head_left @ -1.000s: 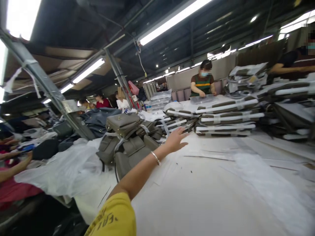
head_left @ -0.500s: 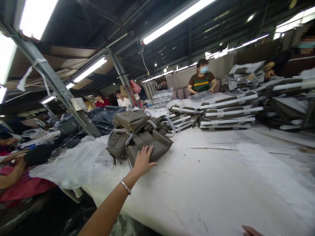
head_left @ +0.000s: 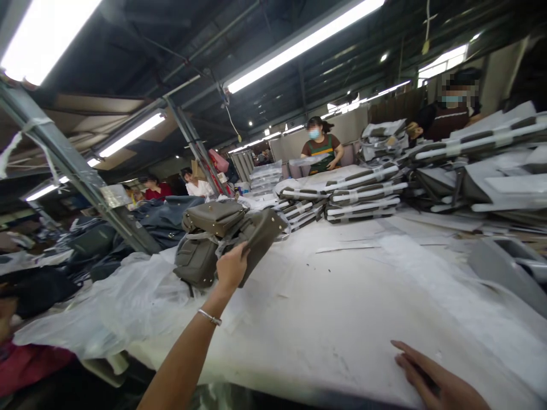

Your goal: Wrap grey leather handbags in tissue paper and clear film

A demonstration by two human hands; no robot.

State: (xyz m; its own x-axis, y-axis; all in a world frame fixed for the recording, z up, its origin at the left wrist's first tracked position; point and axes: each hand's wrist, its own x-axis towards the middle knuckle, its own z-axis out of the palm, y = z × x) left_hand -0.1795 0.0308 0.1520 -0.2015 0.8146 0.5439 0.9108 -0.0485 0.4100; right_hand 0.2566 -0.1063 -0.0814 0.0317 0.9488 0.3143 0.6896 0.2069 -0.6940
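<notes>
My left hand (head_left: pixel 232 266), with a silver bangle on the wrist, is closed on the near side of a grey-brown handbag (head_left: pixel 265 239). The bag is tipped up on its side, and small gold studs show on its base. Part of it is hidden behind my fingers. Right beside it another handbag (head_left: pixel 195 261) stands, with a third handbag (head_left: pixel 216 216) lying on top. My right hand (head_left: pixel 440 370) is low at the right, above the table's near edge. Its fingers are stretched out and apart from the thumb, holding nothing.
The white table (head_left: pixel 316 302) spreads before me. Stacked bags with white-wrapped handles (head_left: pixel 363 199) lie at its far side. Crumpled clear plastic (head_left: pixel 115 302) covers the left edge. A grey object (head_left: pixel 508 273) sits far right. A masked co-worker (head_left: pixel 320 149) stands beyond; another is at right.
My left hand has gone from lying spread on the handbag to gripping it, and the bag has tilted up. My right hand has come further into view. The view has shifted right.
</notes>
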